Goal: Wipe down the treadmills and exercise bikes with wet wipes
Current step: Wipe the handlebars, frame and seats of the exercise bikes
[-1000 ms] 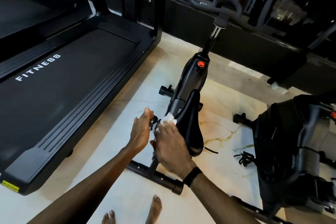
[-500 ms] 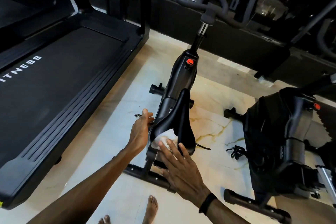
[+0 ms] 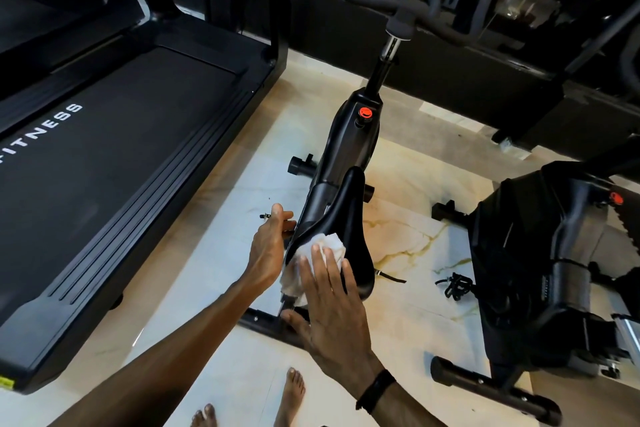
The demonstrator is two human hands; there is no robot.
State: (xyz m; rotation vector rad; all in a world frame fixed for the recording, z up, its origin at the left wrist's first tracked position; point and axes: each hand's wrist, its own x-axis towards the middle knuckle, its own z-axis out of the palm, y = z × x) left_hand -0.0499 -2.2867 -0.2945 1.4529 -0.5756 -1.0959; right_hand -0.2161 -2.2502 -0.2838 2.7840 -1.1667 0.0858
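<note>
A black exercise bike (image 3: 349,149) stands in the middle of the view, its black saddle (image 3: 346,218) pointing toward me. A crumpled white wet wipe (image 3: 329,243) lies on the rear left of the saddle. My right hand (image 3: 332,302) presses the wipe flat onto the saddle with straight, spread fingers. My left hand (image 3: 268,250) rests against the saddle's left edge, thumb up; its fingers are hidden behind the seat. A black treadmill (image 3: 114,156) with white "FITNESS" lettering fills the left side.
A second black exercise bike (image 3: 547,253) stands at the right, with a pedal strap (image 3: 455,282) on the floor beside it. The pale marble floor (image 3: 214,253) runs between the machines. My bare feet (image 3: 291,395) show at the bottom. Dark mirrored wall behind.
My right hand has slid the wipe from the saddle's left side up onto its rear top, fingers now spread flat. The left hand stays at the saddle's left edge.
</note>
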